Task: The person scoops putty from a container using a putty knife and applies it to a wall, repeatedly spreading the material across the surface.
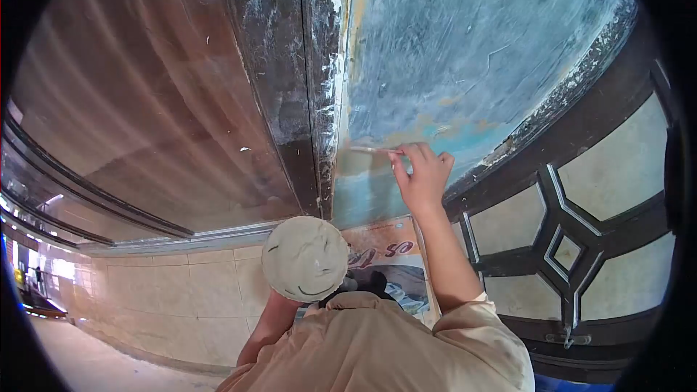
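A thin, flat metal putty blade (pixel 369 149) is pinched in the closed grip of the right hand (pixel 421 174) and pressed flat against the blue-grey smeared wall panel (pixel 465 51), just beside the dark, paint-flecked door frame (pixel 279 87). A round pale putty-coated board (pixel 305 258) is raised below; the left hand's grip is hidden behind it.
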`<state>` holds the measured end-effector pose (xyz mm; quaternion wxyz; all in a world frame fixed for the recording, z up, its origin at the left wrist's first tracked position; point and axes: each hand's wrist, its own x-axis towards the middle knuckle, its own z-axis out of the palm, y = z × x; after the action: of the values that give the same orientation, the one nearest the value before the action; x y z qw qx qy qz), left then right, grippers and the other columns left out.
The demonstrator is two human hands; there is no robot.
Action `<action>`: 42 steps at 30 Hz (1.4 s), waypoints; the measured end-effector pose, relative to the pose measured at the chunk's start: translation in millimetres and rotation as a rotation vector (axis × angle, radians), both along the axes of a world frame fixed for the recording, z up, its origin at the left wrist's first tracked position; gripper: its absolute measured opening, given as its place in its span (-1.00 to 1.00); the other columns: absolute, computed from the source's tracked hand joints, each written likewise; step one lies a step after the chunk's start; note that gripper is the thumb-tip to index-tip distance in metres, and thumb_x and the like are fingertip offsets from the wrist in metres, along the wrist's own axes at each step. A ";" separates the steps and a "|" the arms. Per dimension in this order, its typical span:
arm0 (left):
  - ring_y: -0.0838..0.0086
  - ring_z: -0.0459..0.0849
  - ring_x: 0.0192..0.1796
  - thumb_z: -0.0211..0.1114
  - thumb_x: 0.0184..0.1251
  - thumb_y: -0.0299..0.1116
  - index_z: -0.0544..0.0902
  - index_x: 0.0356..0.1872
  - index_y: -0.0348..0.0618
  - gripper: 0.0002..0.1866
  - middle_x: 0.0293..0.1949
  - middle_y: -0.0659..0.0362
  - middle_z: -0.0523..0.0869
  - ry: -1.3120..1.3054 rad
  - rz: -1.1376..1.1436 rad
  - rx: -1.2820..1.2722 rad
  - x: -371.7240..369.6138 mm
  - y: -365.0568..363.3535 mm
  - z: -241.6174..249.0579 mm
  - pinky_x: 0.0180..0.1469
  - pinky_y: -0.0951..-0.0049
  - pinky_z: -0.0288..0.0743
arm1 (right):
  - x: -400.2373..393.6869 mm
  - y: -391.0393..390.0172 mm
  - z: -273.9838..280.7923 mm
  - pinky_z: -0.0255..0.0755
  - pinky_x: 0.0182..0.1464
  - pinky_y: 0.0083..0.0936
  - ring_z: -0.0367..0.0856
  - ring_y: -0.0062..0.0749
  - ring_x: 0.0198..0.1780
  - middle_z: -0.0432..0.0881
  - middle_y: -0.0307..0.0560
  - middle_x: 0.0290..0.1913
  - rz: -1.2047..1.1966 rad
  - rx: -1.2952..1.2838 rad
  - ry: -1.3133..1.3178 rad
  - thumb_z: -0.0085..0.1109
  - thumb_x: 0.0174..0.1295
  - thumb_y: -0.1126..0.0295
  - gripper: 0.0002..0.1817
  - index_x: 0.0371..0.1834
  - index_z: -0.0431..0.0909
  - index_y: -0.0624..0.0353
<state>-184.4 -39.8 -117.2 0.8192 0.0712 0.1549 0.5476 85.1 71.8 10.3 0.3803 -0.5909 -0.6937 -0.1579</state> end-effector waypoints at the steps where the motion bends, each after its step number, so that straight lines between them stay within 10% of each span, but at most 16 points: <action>1: 0.07 0.59 0.27 0.06 0.52 0.08 0.45 0.37 -0.06 -0.42 0.29 0.01 0.58 -0.012 0.036 -0.076 0.9 -1.1 5.9 0.31 -0.04 0.52 | 2.0 -4.7 -11.3 0.12 -0.11 -0.21 0.56 -0.32 -0.28 0.66 -0.31 -0.29 0.030 -0.039 -0.007 0.27 0.28 0.22 -0.92 -0.26 0.63 -0.12; 4: 0.06 0.39 0.47 -0.06 0.53 0.17 0.30 0.50 -0.02 -0.32 0.47 0.04 0.39 -0.212 -0.053 -0.039 -7.2 -8.8 22.6 0.48 -0.13 0.29 | 1.4 -0.2 -65.6 0.13 -0.11 -0.22 0.57 -0.31 -0.28 0.63 -0.30 -0.30 0.093 -0.196 -0.080 0.27 0.28 0.22 -0.93 -0.26 0.63 -0.12; 7: 0.09 0.59 0.26 0.08 0.51 0.07 0.46 0.37 -0.07 -0.42 0.29 0.01 0.58 -0.037 -0.039 -0.113 -3.3 1.4 2.6 0.33 -0.04 0.50 | -2.4 17.0 -85.1 0.13 -0.13 -0.23 0.57 -0.33 -0.28 0.59 -0.29 -0.34 0.075 -0.196 -0.119 0.26 0.28 0.23 -0.94 -0.27 0.63 -0.12; 16: 0.04 0.39 0.47 -0.06 0.52 0.18 0.32 0.50 -0.01 -0.31 0.47 0.03 0.39 -0.118 -0.028 -0.020 -5.5 -4.0 18.9 0.48 -0.14 0.28 | -3.1 2.9 2.8 0.09 -0.13 -0.22 0.58 -0.39 -0.26 0.66 -0.34 -0.28 -0.033 0.056 -0.014 0.32 0.23 0.23 -0.90 -0.24 0.64 -0.12; 24: 0.09 0.51 0.37 0.02 0.53 0.10 0.40 0.44 -0.04 -0.39 0.38 0.03 0.51 -0.073 -0.064 0.017 0.1 0.3 12.9 0.42 -0.05 0.41 | -11.5 20.5 -89.9 0.13 -0.15 -0.24 0.58 -0.35 -0.28 0.63 -0.30 -0.33 0.082 -0.195 -0.115 0.28 0.25 0.24 -0.93 -0.26 0.63 -0.12; 34: 0.10 0.50 0.38 0.01 0.54 0.08 0.39 0.44 -0.04 -0.40 0.38 0.04 0.51 -0.206 -0.061 0.002 -4.6 -1.6 6.8 0.43 -0.04 0.40 | -8.1 -2.0 18.7 0.09 -0.14 -0.25 0.57 -0.36 -0.30 0.66 -0.34 -0.29 -0.028 0.106 -0.122 0.35 0.21 0.21 -0.89 -0.26 0.63 -0.14; 42: 0.08 0.53 0.34 0.01 0.54 0.07 0.42 0.41 -0.05 -0.42 0.36 0.04 0.53 -0.177 -0.101 0.003 -3.7 -3.4 23.2 0.40 -0.07 0.43 | -14.5 23.5 -91.7 0.13 -0.08 -0.21 0.58 -0.34 -0.26 0.63 -0.32 -0.32 0.102 -0.215 -0.108 0.27 0.29 0.22 -0.93 -0.26 0.62 -0.14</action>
<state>-188.1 -43.2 -93.9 0.8561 0.0312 0.0772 0.5100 70.6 95.3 -81.4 0.2843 -0.5830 -0.7552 -0.0945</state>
